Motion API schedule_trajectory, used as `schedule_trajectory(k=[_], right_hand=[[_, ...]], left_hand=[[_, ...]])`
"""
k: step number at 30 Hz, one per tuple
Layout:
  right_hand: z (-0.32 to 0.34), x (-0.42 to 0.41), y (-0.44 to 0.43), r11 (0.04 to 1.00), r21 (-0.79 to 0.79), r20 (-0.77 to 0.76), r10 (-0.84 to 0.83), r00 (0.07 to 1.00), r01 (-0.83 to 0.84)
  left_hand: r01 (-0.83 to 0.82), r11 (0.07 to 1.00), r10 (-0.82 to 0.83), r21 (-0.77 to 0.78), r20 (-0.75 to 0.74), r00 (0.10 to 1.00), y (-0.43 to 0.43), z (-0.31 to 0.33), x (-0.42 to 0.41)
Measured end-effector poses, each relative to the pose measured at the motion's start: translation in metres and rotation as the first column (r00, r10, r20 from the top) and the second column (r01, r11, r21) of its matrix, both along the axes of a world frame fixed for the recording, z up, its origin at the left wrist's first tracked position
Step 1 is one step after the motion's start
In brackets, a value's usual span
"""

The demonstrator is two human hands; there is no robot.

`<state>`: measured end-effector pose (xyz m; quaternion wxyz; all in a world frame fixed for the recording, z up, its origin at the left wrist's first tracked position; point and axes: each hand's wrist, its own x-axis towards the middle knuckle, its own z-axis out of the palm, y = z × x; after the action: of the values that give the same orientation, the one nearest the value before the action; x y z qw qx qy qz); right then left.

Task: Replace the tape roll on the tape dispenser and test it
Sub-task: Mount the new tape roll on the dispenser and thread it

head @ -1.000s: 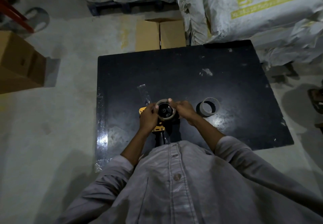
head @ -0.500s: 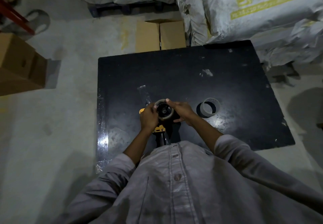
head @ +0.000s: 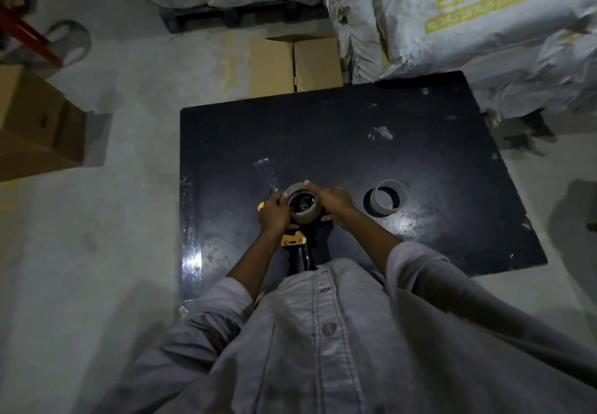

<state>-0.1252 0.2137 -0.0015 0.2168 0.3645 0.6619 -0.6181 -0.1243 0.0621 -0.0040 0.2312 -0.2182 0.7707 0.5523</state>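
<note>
Head camera, looking straight down: both hands are on the tape roll [head: 303,207], which sits over the hub of the yellow and black tape dispenser [head: 293,240] held low over the near part of the black table [head: 420,142]. The left hand [head: 274,214] is curled around the roll's left side, and the right hand [head: 332,201] is clamped over its right side, with one fingertip up on the top rim. The dispenser's black handle points back toward the shirt [head: 323,333].

Here's the risk: the roll looks not fully seated on the hub. Push it on crooked and it could jam or sit skewed, and the tape then feeds off line when tested. I can't tell which way the roll is wound; put on backwards, the sticky side would face wrong. The cutting blade is hidden under the hands, so a slipping finger is a worry too.

The table is dark, glossy and scuffed. An empty cardboard core [head: 385,198] stands to the right, well clear of the hands, and a strip of clear tape [head: 266,171] is stuck just beyond them. Around it: bare concrete floor [head: 122,252], cardboard boxes [head: 35,123] to the left, stacked sacks [head: 468,16] at the far side. The light is dim.
</note>
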Motion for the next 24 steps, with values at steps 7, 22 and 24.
schedule_trajectory(k=[7,22,24], right_hand=[[-0.003,0.007,0.013,0.994,-0.104,-0.007,0.045,0.999,-0.045],[-0.016,0.027,0.032,0.966,-0.246,-0.06,0.062,0.996,-0.075],[-0.016,0.028,0.033,0.968,-0.239,-0.062,0.066,0.996,-0.08]], left_hand=[[0.074,0.996,-0.074,0.05,-0.001,0.997,-0.009,-0.003,0.002],[0.172,0.983,-0.169,0.063,-0.049,0.984,-0.006,-0.006,0.015],[0.19,0.981,-0.189,0.022,-0.06,0.98,-0.005,-0.006,0.015]])
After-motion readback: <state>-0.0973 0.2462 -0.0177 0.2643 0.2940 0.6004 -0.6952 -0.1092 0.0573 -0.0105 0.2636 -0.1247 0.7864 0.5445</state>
